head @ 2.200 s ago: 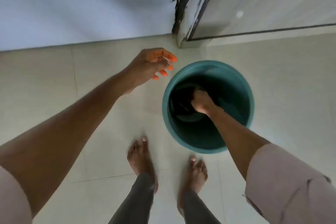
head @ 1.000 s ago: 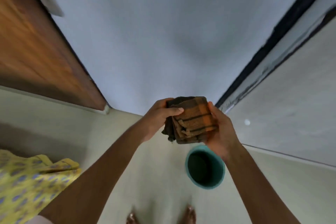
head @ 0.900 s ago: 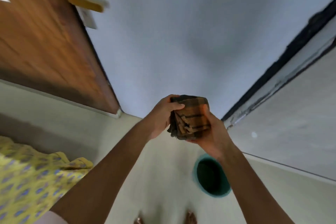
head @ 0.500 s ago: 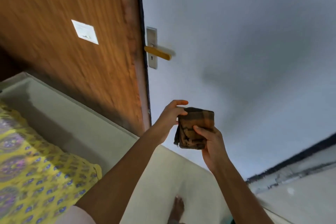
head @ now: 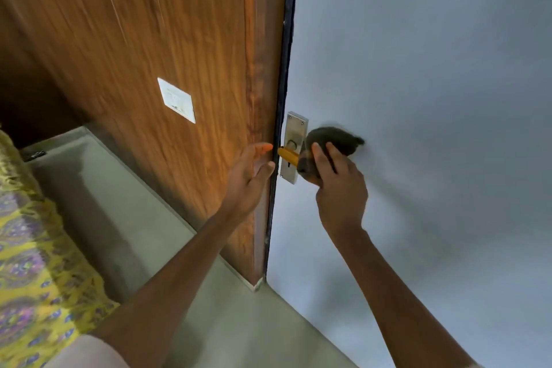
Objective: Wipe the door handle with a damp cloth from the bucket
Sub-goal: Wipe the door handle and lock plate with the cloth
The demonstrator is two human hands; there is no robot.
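Observation:
The door handle [head: 287, 154] is a yellow lever on a silver plate [head: 293, 128], mounted on the pale grey door [head: 418, 69]. My right hand [head: 337, 182] grips a dark brownish cloth [head: 331, 140] and presses it over the lever's outer end, so only the lever's stub near the plate shows. My left hand [head: 249, 176] hovers open just left of the handle, at the door's dark edge, fingers spread and holding nothing. The bucket is out of view.
A brown wooden panel [head: 149, 54] with two white stickers stands left of the door. Pale floor tiles [head: 119, 218] run below it. A yellow patterned fabric [head: 27, 248] lies at the lower left.
The cloth came out of the bucket and up to the handle. My left hand let go of it and opened. The view swung up from the floor to the door.

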